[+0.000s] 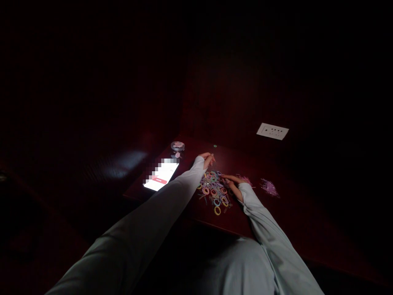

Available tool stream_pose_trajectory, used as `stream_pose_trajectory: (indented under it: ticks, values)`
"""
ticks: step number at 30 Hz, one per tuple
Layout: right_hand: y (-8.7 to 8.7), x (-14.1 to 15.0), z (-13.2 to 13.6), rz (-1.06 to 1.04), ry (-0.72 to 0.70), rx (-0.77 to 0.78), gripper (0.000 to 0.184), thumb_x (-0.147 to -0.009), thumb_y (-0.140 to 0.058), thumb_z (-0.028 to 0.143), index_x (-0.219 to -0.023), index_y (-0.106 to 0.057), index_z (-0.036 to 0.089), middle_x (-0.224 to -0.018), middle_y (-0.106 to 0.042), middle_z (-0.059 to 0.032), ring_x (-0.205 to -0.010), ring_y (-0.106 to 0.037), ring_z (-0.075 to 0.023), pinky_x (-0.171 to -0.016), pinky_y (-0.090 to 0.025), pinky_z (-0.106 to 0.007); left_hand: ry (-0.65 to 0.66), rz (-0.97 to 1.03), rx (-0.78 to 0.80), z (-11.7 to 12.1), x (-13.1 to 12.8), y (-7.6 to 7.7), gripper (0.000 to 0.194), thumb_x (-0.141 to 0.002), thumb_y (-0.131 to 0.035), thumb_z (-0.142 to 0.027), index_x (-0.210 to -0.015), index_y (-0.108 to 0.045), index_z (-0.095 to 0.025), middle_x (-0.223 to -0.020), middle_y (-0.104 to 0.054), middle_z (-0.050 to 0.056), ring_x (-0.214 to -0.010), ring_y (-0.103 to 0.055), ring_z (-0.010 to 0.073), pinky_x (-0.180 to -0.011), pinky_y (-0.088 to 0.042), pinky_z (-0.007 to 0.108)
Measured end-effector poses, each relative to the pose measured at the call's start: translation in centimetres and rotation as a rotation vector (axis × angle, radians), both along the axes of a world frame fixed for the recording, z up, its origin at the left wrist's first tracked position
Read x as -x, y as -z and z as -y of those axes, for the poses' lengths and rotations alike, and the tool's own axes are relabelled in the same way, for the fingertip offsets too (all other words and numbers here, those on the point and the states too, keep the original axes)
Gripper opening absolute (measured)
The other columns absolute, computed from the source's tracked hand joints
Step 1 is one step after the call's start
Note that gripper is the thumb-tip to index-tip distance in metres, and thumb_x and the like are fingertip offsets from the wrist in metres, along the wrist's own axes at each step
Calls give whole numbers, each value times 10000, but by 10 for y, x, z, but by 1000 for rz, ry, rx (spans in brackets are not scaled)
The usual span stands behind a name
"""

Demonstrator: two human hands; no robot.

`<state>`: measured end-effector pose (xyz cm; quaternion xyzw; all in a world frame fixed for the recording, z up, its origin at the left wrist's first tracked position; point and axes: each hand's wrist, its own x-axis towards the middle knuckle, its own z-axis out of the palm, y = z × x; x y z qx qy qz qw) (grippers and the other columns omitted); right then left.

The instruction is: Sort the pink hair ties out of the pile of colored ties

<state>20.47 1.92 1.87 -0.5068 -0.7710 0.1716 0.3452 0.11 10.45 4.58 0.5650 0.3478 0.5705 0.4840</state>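
Observation:
A mixed pile of small colourful hair ties and hair clips lies on the dark red table. Just beyond its far edge is my left hand, its fingers curled together; whatever is between them is too small to make out. My right hand reaches in from the right, fingers stretched and apart, the tips touching the pile's right edge. A small green hair tie lies alone past my left hand. Beside my right wrist is a little pink heap, partly hidden by the hand and sleeve. Farther right lies a purple heap of thin pieces.
A lit phone or tablet lies left of my left forearm. Behind it stands a small round clear jar with a pink-patterned lid. A white socket plate is on the wall at right. The surroundings are very dark.

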Motion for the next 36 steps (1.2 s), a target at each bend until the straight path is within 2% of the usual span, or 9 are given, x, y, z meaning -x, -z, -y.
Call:
stream_pose_trajectory:
  ticks: [4,7,12,16,21,25,28,32,36]
  values:
    - [0,0,1,73,6,4,500,-968,-503,587,-966,-839,217,-767,-752,-83,-662,-655,-216,-633,-511,-329,12,-6,14,0,-1,1,423,-933,-615,-363,-550,-550,-194,-447,-467,-48,-482,-450,96,-563,-395,237]
    - [2,3,2,26,22,0,552,-969,-484,621,-904,-843,206,-731,-736,-82,-642,-637,-214,-591,-474,-320,24,-19,0,-1,-1,2,426,-930,-627,-398,-561,-566,-194,-447,-485,-42,-482,-460,97,-554,-399,234]
    - [-2,21,9,-5,-32,-43,513,-996,-487,575,-905,-843,217,-782,-750,-81,-773,-679,-228,-734,-519,-336,18,-40,-13,-2,-3,6,461,-923,-632,-481,-567,-560,-197,-446,-484,-42,-474,-452,97,-527,-383,232]
    - [-8,34,16,114,-105,-79,375,-970,-573,495,-1057,-838,245,-689,-677,-26,-691,-610,-184,-736,-489,-308,-9,-44,-15,-2,-2,7,439,-939,-608,-416,-565,-560,-193,-457,-475,-43,-482,-445,96,-535,-364,236]
    - [-5,30,14,131,-74,-118,464,-921,-641,468,-1317,-750,251,-671,-615,17,-625,-530,-152,-678,-430,-274,-34,-20,-28,-2,0,6,430,-956,-606,-386,-575,-557,-192,-471,-468,-45,-491,-455,97,-566,-382,247]
    - [-1,28,8,150,-97,-105,399,-885,-675,566,-1080,-828,253,-667,-615,5,-637,-538,-157,-719,-433,-290,-43,-29,-14,-3,1,4,457,-958,-617,-420,-564,-551,-198,-448,-458,-39,-476,-430,99,-527,-350,248]
    - [1,30,5,80,-54,-67,477,-890,-626,672,-886,-826,239,-605,-541,9,-596,-489,-149,-662,-400,-289,-55,-32,-16,-3,2,2,451,-963,-617,-387,-560,-552,-196,-453,-460,-36,-467,-420,97,-520,-334,259]
    - [3,29,3,-123,79,-15,578,-866,-592,755,-890,-799,216,-545,-395,41,-531,-342,-132,-551,-293,-287,-29,-51,-39,-1,5,1,424,-965,-617,-326,-567,-570,-187,-486,-498,-22,-500,-461,107,-559,-372,268]
    - [4,29,3,-203,97,24,614,-835,-607,793,-877,-785,206,-548,-393,41,-531,-322,-125,-527,-252,-288,-8,-45,-58,-1,5,2,433,-947,-664,-390,-573,-576,-190,-474,-497,-29,-494,-463,102,-549,-381,248]
